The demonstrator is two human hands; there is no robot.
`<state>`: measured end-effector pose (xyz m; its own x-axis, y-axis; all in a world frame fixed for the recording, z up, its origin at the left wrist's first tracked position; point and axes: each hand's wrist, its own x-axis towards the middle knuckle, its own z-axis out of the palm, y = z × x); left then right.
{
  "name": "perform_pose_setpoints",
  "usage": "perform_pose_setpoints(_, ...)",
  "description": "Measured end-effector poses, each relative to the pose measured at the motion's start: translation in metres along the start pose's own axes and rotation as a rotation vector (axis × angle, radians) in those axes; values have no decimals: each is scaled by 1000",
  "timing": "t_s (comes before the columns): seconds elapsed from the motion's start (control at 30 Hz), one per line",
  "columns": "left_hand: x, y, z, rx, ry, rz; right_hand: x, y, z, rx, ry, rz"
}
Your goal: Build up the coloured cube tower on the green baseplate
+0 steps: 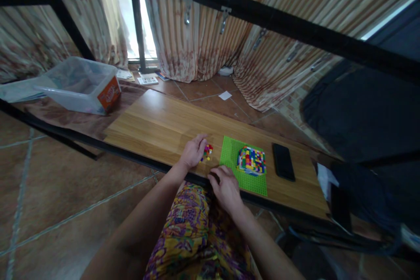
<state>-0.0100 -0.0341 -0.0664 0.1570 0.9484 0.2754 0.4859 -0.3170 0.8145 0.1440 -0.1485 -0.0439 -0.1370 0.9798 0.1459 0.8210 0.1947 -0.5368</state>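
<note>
The left hand (194, 150) lies curled on the table (154, 127), its fingertips touching a small pile of loose bricks (207, 152); whether it grips any cannot be told. The right hand (225, 186) rests loosely curled, holding nothing, at the near edge of the green baseplate (231, 157). A brick block (251, 160) stands on the plate just beyond it, a phone (283, 162) farther right.

black phone (283, 162), clear plastic bin (82, 85), striped curtains (183, 39)

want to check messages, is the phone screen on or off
Off: the black phone lies flat on the wooden table, its screen dark.
</note>
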Motion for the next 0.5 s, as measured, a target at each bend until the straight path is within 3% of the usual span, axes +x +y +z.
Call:
perform_pose_setpoints(0.27,-1,2,-1,2,-1,-10,0,1,15,-18,68,-35)
perform_pose_setpoints(0.5,1,3,-3,20,-1,-6,-1,-1,-20,339,141,163)
